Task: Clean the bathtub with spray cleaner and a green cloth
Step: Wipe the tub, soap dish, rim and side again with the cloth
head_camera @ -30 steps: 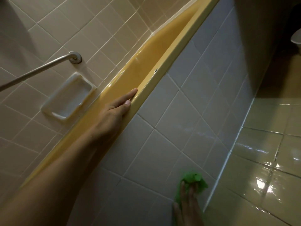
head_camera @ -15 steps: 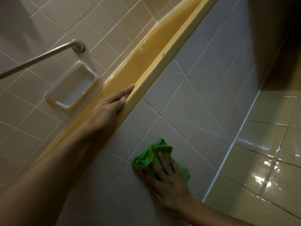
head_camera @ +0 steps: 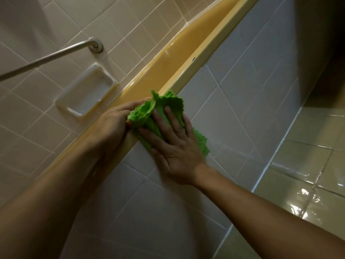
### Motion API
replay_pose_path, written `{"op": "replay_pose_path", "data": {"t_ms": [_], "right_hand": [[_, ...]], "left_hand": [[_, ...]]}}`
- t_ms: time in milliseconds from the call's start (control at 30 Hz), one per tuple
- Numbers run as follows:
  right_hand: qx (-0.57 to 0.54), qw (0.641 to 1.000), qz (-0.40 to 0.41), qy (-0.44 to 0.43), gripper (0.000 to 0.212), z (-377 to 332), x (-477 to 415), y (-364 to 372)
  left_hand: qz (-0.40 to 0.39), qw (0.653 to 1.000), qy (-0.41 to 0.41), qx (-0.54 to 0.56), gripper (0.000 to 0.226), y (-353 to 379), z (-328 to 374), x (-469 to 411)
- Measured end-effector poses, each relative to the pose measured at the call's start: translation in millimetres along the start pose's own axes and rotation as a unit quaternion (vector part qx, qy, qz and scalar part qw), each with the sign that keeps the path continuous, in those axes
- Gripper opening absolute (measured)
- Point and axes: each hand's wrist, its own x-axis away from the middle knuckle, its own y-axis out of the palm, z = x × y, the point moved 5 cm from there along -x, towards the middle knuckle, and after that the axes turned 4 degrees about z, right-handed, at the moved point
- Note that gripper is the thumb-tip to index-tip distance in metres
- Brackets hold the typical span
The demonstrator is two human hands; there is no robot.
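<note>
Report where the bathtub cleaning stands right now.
Done: hard to tell; the tiled front shows no clear wipe marks. In hand: the right hand presses the green cloth flat at the bathtub rim, with the left hand resting on the rim beside it. Left: the rest of the rim and the tub's inside, barely in view.

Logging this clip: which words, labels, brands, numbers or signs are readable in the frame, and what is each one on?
No readable text anywhere in this frame.
The green cloth, yellow tub rim, soap dish and grab bar carry no print.
The small dark mark on the rim is too small to identify and shows no lettering.
</note>
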Motion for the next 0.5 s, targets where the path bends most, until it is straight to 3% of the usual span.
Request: {"op": "replay_pose_path", "data": {"t_ms": [100, 233, 300, 367, 500], "right_hand": [[-0.035, 0.997, 0.019, 0.068, 0.053, 8, -15, -8], [-0.108, 0.992, -0.012, 0.063, 0.058, 15, -23, -27], [-0.153, 0.986, -0.037, 0.056, 0.063, 21, -32, -40], [-0.185, 0.98, -0.045, 0.052, 0.063, 24, -44, -51], [-0.233, 0.967, -0.049, 0.086, 0.059, 29, -67, -64]], "left_hand": [[0.011, 0.999, 0.031, -0.016, 0.042, -3, -1, 1], [0.017, 0.992, 0.121, -0.028, 0.016, 1, 8, 20], [0.018, 0.99, 0.124, -0.071, 0.034, 6, -2, 27], [0.079, 0.98, 0.119, -0.137, 0.049, 6, -7, 30], [0.188, 0.977, 0.069, -0.071, 0.02, -2, -3, 35]]}}
